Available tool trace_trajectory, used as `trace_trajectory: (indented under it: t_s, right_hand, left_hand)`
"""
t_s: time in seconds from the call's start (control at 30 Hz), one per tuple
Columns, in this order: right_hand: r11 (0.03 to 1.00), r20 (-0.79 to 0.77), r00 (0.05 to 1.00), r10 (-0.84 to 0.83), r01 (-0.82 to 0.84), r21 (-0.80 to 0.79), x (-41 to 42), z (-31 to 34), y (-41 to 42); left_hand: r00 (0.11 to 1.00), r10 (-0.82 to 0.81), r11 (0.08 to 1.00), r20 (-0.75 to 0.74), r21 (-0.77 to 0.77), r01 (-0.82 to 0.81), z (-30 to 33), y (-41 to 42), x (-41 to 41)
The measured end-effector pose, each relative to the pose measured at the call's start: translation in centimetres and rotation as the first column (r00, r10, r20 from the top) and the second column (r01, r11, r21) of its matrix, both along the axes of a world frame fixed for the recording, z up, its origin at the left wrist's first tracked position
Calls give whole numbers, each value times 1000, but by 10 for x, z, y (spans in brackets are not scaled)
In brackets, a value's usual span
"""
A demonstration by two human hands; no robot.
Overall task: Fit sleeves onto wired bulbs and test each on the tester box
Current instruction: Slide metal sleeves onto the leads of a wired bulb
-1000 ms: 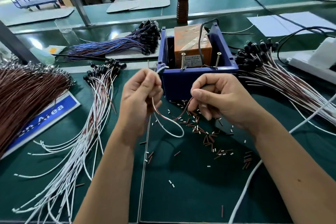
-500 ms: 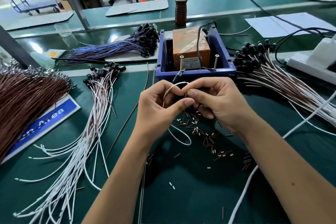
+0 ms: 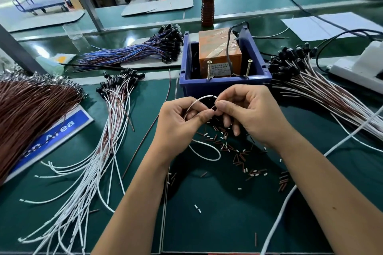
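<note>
A: Head view has both hands meeting just in front of the blue bin (image 3: pixel 224 87). What is each one doing?

B: The left hand (image 3: pixel 182 122) pinches the white wire (image 3: pixel 199 100) of 1 wired bulb, which arches up between the 2 hands, its slack looping on the table (image 3: pixel 207 223) below. The right hand (image 3: pixel 248 114) pinches at the wire's end; probably a sleeve sits between its fingertips, but it is too small to confirm.

A: How to do this step well?

B: I'd hold the wire close to its tip so it stays stiff, line the sleeve up straight with it, and slide rather than force.

A: And the parts themselves?

B: Thin white and brown leads; this bulb's head is hidden behind the fingers. Loose sleeves (image 3: pixel 232 147), short brown and white tubes, lie scattered under the hands. The tester box (image 3: pixel 219 56), orange and taped, sits in the bin with 2 screws standing at its front.
</note>
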State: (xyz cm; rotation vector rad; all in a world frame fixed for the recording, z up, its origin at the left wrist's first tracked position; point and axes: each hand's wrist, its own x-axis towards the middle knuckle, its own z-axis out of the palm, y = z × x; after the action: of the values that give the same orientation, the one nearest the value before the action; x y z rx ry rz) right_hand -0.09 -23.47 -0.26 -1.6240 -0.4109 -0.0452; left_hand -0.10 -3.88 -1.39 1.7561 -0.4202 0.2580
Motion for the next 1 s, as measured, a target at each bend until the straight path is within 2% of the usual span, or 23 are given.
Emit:
trace_trajectory:
  t_s: [0.27,0.4,0.47,0.57,1.0]
  right_hand:
    - [985,46,987,-157,159,-61,-4,-11,9]
    - [955,158,964,-212,239,-178,-8,-16,6]
    - [957,199,960,-199,234,-173,-10,-16,9]
    - [979,183,969,-166,184,-86,-11,-13,11]
    - [978,283,947,-153,185,-91,-13,-10,11]
  left_hand:
    - [997,-7,1000,-70,0,7,-3,10,4]
    - [996,9,1000,-89,12,-8,-6,11,4]
    - [998,-2,999,-70,47,6,-7,8,5]
    - [999,0,997,-53,79,4,-9,3,5]
    - [998,-6,986,-56,167,16,-14,5,4]
